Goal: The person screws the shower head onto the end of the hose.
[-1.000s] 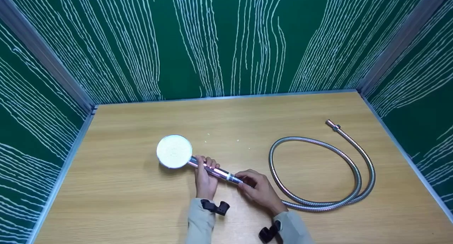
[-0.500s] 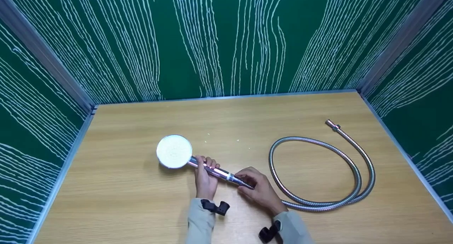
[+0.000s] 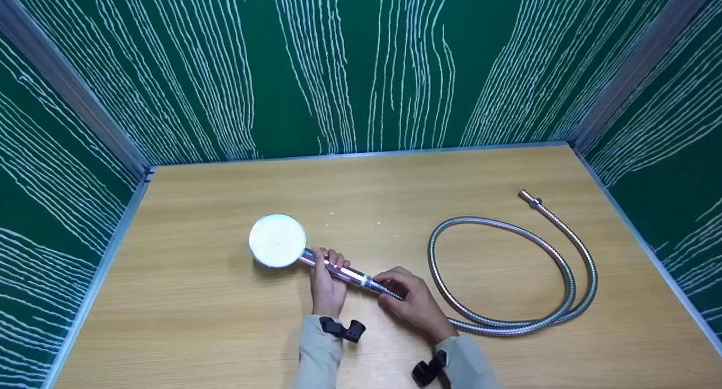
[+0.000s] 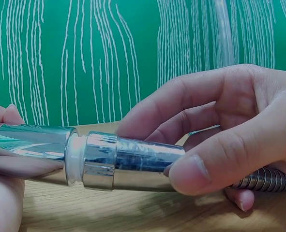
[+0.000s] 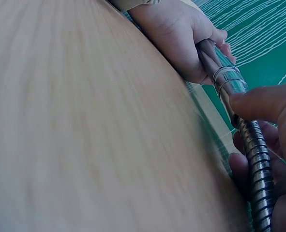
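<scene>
A chrome hand shower with a round white face lies across the middle of the head view. My left hand grips its chrome handle. A white ring shows between the handle's end and the tapered metal connector of the shower hose. On that connector's narrow end, my right hand pinches with the thumb in front and fingers behind. The ribbed hose runs back under the right palm, partly hidden by the fingers.
The rest of the hose lies looped on the wooden table at the right, its free end fitting pointing to the back. Several tiny white bits lie behind the hands. Green panels with white lines enclose the table.
The right thumb has shifted back and down along the connector, uncovering more of it and a short piece of hose. The left hand and hand shower stay in place.
</scene>
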`<state>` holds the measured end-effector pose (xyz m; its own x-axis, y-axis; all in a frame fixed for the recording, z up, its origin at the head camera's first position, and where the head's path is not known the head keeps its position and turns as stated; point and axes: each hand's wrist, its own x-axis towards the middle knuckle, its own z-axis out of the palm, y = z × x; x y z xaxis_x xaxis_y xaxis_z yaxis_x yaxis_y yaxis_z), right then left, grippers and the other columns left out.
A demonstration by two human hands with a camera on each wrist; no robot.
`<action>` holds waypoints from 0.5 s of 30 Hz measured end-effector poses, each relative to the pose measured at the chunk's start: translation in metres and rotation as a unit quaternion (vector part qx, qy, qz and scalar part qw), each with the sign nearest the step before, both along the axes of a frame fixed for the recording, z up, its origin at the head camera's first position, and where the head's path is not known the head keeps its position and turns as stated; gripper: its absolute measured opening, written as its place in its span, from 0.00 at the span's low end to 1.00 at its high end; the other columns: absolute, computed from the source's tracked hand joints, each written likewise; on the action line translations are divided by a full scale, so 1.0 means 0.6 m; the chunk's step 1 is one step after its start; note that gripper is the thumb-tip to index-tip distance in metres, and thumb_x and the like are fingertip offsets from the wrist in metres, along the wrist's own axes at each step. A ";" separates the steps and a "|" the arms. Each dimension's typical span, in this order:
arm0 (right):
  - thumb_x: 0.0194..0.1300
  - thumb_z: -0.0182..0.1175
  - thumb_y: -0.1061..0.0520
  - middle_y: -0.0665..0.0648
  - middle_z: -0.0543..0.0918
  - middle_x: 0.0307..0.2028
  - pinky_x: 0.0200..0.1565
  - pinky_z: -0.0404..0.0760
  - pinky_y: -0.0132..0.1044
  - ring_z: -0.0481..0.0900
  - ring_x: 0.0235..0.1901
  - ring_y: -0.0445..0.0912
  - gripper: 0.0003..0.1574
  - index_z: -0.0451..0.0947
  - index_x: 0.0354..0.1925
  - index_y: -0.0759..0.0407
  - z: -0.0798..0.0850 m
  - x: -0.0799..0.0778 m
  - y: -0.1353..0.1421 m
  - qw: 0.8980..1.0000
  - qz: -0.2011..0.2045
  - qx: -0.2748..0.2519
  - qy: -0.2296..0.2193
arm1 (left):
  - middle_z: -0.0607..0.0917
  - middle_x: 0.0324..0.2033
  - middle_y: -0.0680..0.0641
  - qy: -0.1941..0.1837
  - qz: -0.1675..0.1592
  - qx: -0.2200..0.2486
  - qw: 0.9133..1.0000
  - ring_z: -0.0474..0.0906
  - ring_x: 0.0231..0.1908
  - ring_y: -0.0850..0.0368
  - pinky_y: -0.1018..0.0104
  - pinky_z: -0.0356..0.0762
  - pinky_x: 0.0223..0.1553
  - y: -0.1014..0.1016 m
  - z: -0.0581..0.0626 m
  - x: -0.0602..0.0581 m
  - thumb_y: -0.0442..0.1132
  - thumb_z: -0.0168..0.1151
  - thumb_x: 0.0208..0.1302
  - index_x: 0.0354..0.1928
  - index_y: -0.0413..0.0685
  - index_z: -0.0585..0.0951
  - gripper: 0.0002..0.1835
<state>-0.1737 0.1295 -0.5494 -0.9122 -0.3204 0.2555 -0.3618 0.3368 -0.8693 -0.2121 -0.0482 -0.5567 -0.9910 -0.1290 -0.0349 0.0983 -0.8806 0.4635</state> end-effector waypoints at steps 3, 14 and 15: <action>0.52 0.67 0.69 0.52 0.83 0.40 0.45 0.78 0.35 0.79 0.39 0.45 0.22 0.80 0.46 0.54 -0.007 -0.003 0.003 1.000 0.003 -0.006 -0.001 | 0.66 0.18 0.57 0.001 0.000 0.001 1.000 0.62 0.22 0.65 0.71 0.61 0.31 0.000 0.000 0.000 0.57 0.45 0.68 0.26 0.53 0.65 0.19; 0.54 0.66 0.67 0.51 0.83 0.40 0.45 0.77 0.34 0.79 0.39 0.42 0.21 0.80 0.46 0.54 -0.009 -0.002 0.005 1.000 0.008 -0.007 0.008 | 0.64 0.17 0.54 -0.094 0.002 0.024 0.995 0.59 0.20 0.61 0.69 0.61 0.30 -0.003 0.005 -0.008 0.51 0.34 0.75 0.24 0.50 0.63 0.21; 0.54 0.66 0.68 0.52 0.83 0.40 0.45 0.77 0.34 0.79 0.39 0.44 0.21 0.80 0.46 0.55 -0.009 -0.002 0.004 1.000 0.006 -0.005 0.008 | 0.64 0.16 0.54 -0.097 0.003 0.025 0.995 0.59 0.20 0.61 0.69 0.61 0.29 -0.003 0.006 -0.008 0.51 0.34 0.75 0.24 0.50 0.63 0.21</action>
